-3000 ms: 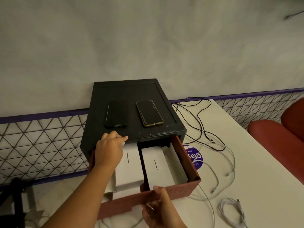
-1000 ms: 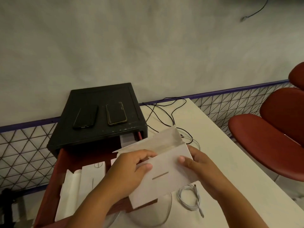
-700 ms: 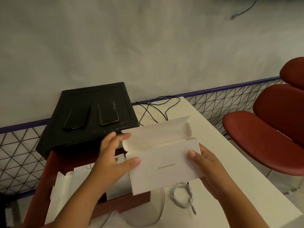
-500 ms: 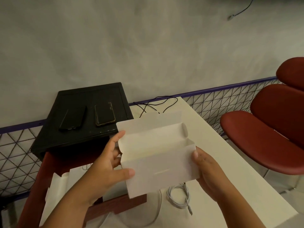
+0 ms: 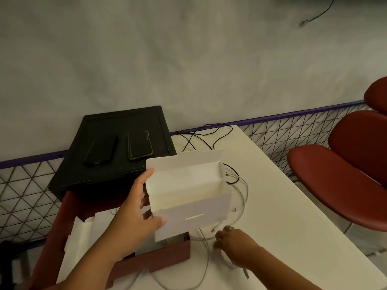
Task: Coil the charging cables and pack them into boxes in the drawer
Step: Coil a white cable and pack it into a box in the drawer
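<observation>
1. While the left hand grips the open white cardboard box by its left end, thumb on the front wall, the box hangs over the front right corner of the red drawer.
2. Apart from it, the right hand rests on the coiled white cable on the table; whether its curled fingers grip the coil cannot be told.
3. More white boxes lie in the open drawer, below a black cabinet carrying two phones.

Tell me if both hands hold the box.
No, only the left hand holds the box; the right hand is down at the cable.
</observation>
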### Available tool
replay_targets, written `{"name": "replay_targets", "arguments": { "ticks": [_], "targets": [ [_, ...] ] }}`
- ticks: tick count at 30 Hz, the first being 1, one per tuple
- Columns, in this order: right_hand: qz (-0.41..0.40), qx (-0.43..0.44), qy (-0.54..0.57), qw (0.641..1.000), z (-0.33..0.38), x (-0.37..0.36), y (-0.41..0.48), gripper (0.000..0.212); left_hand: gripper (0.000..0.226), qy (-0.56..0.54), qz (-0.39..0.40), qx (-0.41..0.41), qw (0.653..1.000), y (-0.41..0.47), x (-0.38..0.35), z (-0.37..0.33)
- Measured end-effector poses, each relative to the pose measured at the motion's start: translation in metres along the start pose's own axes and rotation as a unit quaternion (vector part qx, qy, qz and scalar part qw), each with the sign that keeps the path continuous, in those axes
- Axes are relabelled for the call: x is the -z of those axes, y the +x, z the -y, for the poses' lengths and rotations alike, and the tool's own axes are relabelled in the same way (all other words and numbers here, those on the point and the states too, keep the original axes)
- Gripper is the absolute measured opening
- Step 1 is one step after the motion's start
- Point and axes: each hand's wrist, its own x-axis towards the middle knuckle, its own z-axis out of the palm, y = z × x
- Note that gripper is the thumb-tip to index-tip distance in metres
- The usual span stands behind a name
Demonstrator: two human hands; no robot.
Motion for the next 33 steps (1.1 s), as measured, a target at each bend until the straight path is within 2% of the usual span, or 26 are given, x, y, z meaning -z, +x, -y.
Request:
{"name": "replay_targets", "arguments": {
  "ticks": [10, 12, 15, 18, 19, 21, 23, 25, 29, 31, 33],
  "targets": [
    [0.04, 0.07, -0.132, 0.988, -0.004, -0.007, 0.002, 0.029, 0.105, -0.003, 0.002, 0.012, 1.0, -0.004, 0.003, 0.0],
    [0.026, 0.058, -0.114, 0.991, -0.012, -0.008, -0.005, 0.028, 0.105, -0.003, -0.002, 0.013, 1.0, -0.003, 0.005, 0.0],
    [-0.058, 0.02, -0.079, 0.995, -0.029, -0.004, -0.016, 0.014, 0.106, 0.002, -0.011, 0.012, 1.0, -0.001, 0.007, 0.0],
    [-0.044, -0.048, 0.015, 0.998, -0.046, 0.001, -0.034, 0.019, 0.105, 0.006, -0.024, 0.012, 1.0, 0.0, 0.009, 0.0],
    [-0.089, -0.062, 0.069, 0.992, -0.051, 0.007, -0.041, 0.018, 0.105, 0.006, -0.027, 0.014, 1.0, 0.0, 0.009, 0.0],
    [-0.23, -0.087, 0.143, 0.959, -0.056, 0.029, -0.06, 0.014, 0.105, 0.008, -0.032, 0.016, 0.999, 0.002, 0.01, -0.002],
    [-0.366, -0.097, 0.189, 0.906, -0.052, 0.062, -0.079, 0.02, 0.105, 0.012, -0.03, 0.015, 0.999, 0.003, 0.01, -0.005],
    [-0.466, -0.089, 0.205, 0.856, -0.041, 0.1, -0.097, 0.019, 0.105, 0.025, -0.021, 0.013, 0.999, 0.004, 0.007, -0.009],
    [-0.578, -0.062, 0.165, 0.797, -0.019, 0.164, -0.112, 0.016, 0.103, 0.039, 0.016, -0.004, 0.999, 0.003, -0.003, -0.02],
    [-0.603, -0.043, 0.117, 0.788, -0.009, 0.179, -0.108, 0.011, 0.097, 0.043, 0.032, -0.011, 0.998, 0.001, -0.007, -0.026],
    [-0.599, -0.014, 0.069, 0.798, -0.002, 0.185, -0.101, 0.005, 0.091, 0.041, 0.041, -0.01, 0.998, -0.001, -0.009, -0.03]
  ]
}}
